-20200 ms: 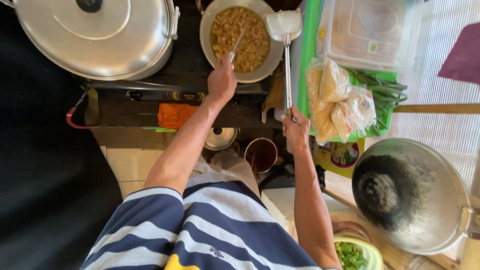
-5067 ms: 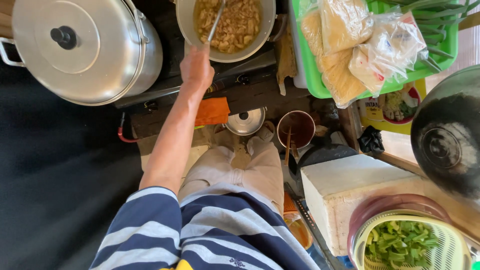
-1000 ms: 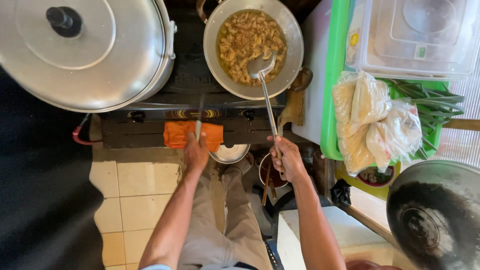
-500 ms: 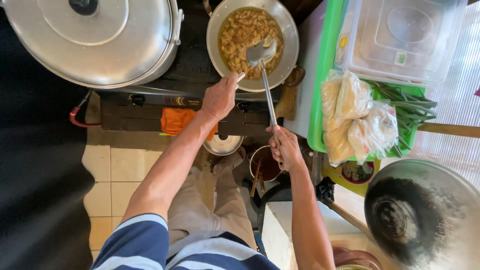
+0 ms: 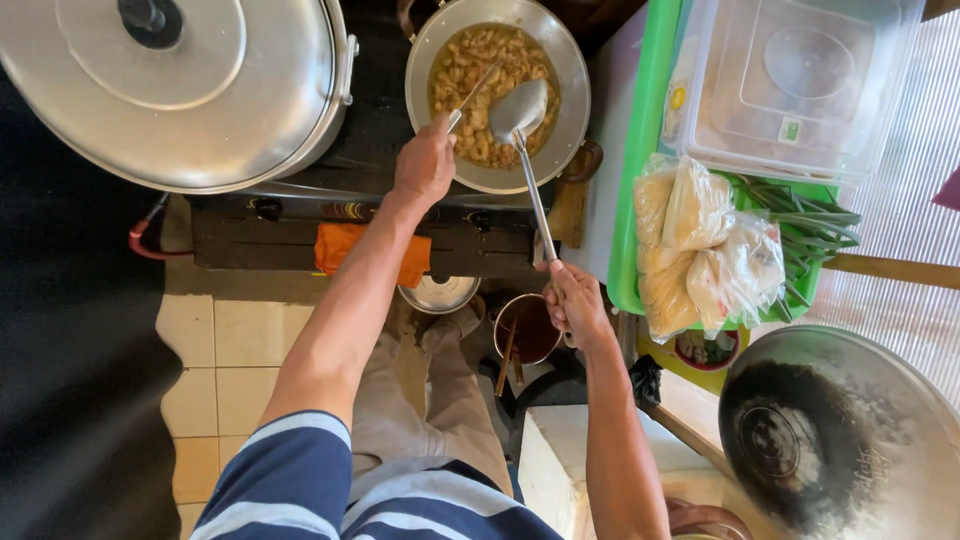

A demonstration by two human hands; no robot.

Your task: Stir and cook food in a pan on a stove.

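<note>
Ladle (image 5: 522, 120) over wok (image 5: 570, 100), left of clear bagged noodles (image 5: 700, 245)

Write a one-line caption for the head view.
Left hand and right hand work a utensil and ladle over a pan.
</note>
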